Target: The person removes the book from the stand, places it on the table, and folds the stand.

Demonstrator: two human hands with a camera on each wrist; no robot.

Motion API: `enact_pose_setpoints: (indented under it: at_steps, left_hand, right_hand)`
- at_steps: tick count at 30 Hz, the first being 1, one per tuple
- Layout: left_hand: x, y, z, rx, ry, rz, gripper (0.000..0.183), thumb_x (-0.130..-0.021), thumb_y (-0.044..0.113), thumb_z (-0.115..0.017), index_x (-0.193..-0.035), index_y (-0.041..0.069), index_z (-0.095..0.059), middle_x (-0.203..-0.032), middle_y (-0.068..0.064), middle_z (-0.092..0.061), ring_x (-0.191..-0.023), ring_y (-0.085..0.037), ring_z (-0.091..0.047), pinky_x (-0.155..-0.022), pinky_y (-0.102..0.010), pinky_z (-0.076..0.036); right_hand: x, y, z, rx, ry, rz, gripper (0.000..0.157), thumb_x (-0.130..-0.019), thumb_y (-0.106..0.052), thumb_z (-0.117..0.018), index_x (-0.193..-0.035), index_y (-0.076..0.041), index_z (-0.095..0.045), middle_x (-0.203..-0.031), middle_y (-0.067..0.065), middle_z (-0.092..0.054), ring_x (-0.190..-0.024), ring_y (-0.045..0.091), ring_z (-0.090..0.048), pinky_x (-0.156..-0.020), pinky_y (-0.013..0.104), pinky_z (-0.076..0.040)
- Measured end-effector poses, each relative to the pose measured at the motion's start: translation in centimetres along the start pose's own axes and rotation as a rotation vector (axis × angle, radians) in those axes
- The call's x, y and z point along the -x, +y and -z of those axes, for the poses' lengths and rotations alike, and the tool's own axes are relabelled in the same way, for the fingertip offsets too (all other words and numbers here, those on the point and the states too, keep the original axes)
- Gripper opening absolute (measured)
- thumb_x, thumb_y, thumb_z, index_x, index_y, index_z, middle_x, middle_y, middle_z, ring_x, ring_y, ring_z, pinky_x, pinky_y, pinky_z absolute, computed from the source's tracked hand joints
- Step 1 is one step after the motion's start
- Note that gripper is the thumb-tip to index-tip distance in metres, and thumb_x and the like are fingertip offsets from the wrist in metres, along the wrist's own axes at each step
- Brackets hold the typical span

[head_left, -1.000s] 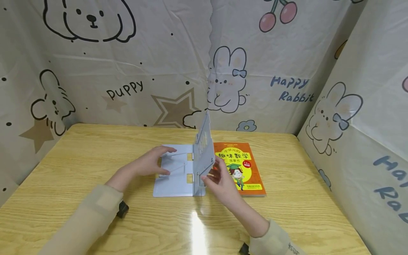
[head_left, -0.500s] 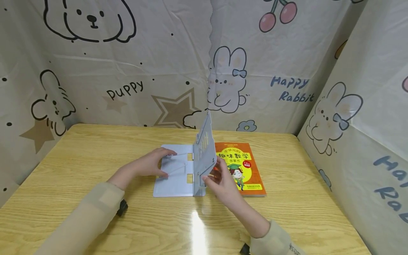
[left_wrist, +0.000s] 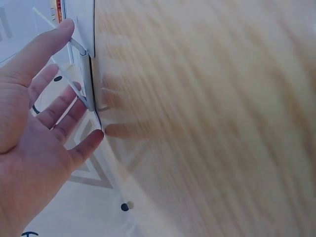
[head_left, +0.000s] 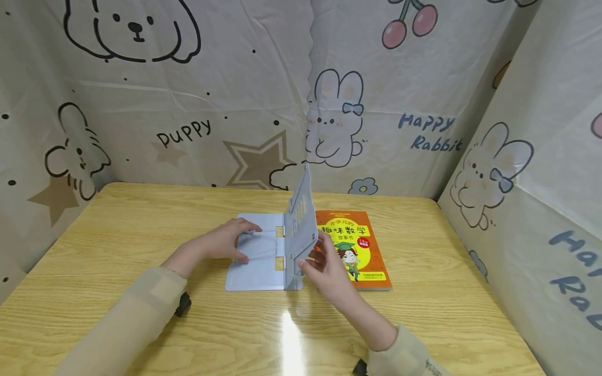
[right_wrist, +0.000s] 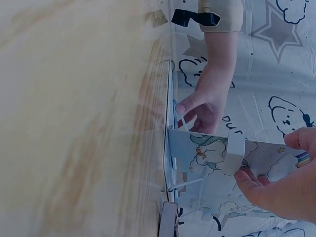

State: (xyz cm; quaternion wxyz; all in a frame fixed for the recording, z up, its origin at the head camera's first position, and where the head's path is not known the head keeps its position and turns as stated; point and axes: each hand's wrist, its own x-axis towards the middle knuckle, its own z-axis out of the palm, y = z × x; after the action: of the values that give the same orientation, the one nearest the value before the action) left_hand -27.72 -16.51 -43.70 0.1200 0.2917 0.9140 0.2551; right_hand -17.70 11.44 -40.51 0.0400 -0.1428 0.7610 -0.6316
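A pale blue metal book stand (head_left: 256, 274) lies with its base flat on the table, its panel (head_left: 302, 222) raised nearly upright. A cartoon print covers the panel's face in the right wrist view. My left hand (head_left: 221, 240) holds the thin wire support (left_wrist: 78, 47) above the base, thumb on one side and fingers on the other. The panel's lower right part is pinched between the thumb and fingers of my right hand (head_left: 331, 271); in the right wrist view, that hand (right_wrist: 281, 182) is beside a small white ledge (right_wrist: 235, 154). The panel partly hides the right fingertips in the head view.
An orange and yellow book (head_left: 369, 250) lies right of the stand, partly behind the right hand. The wooden table (head_left: 188, 334) reaches back to a patterned cloth (head_left: 188, 104), which also hangs along both sides.
The left hand's thumb and fingers have shifted very slightly along the wire support. The raised panel and the right hand stay almost where they were.
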Motion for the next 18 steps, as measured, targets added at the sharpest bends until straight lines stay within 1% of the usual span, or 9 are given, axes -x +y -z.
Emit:
enact_pose_setpoints:
  at_steps: [6, 11, 15, 18]
  left_hand:
    - [-0.13, 0.15, -0.03, -0.060, -0.015, 0.000, 0.068, -0.072, 0.027, -0.082, -0.132, 0.013, -0.053, -0.137, -0.012, -0.047, -0.127, -0.033, -0.040, -0.105, -0.052, -0.034]
    - [-0.28, 0.19, -0.08, -0.097, -0.024, 0.015, 0.068, -0.072, 0.027, -0.082, -0.132, 0.013, -0.053, -0.136, -0.014, -0.048, -0.126, -0.035, -0.041, -0.104, -0.055, -0.034]
    - [-0.27, 0.54, 0.04, -0.118, -0.034, 0.028, 0.067, -0.072, 0.027, -0.082, -0.132, 0.013, -0.053, -0.135, -0.016, -0.047, -0.126, -0.037, -0.041, -0.102, -0.058, -0.034]
    - [-0.29, 0.78, 0.05, -0.137, -0.046, 0.039, 0.067, -0.072, 0.028, -0.082, -0.132, 0.014, -0.054, -0.136, -0.016, -0.046, -0.126, -0.037, -0.041, -0.102, -0.059, -0.034]
  right_hand:
    - [0.04, -0.10, -0.15, 0.005, -0.003, 0.006, 0.063, -0.087, -0.010, -0.065, -0.139, -0.025, -0.034, -0.138, 0.008, -0.046, -0.115, 0.028, -0.053, -0.100, 0.042, -0.046]
    - [-0.02, -0.16, -0.24, 0.012, -0.006, 0.006, 0.063, -0.088, -0.009, -0.065, -0.140, -0.025, -0.033, -0.138, 0.009, -0.045, -0.116, 0.028, -0.053, -0.100, 0.042, -0.045]
    - [-0.04, -0.29, -0.33, 0.011, -0.006, -0.003, 0.063, -0.088, -0.009, -0.065, -0.140, -0.024, -0.033, -0.139, 0.010, -0.045, -0.116, 0.028, -0.053, -0.100, 0.043, -0.045]
    - [-0.02, -0.33, -0.37, 0.014, -0.005, -0.007, 0.063, -0.088, -0.009, -0.065, -0.140, -0.024, -0.033, -0.139, 0.010, -0.044, -0.116, 0.028, -0.052, -0.100, 0.043, -0.045]
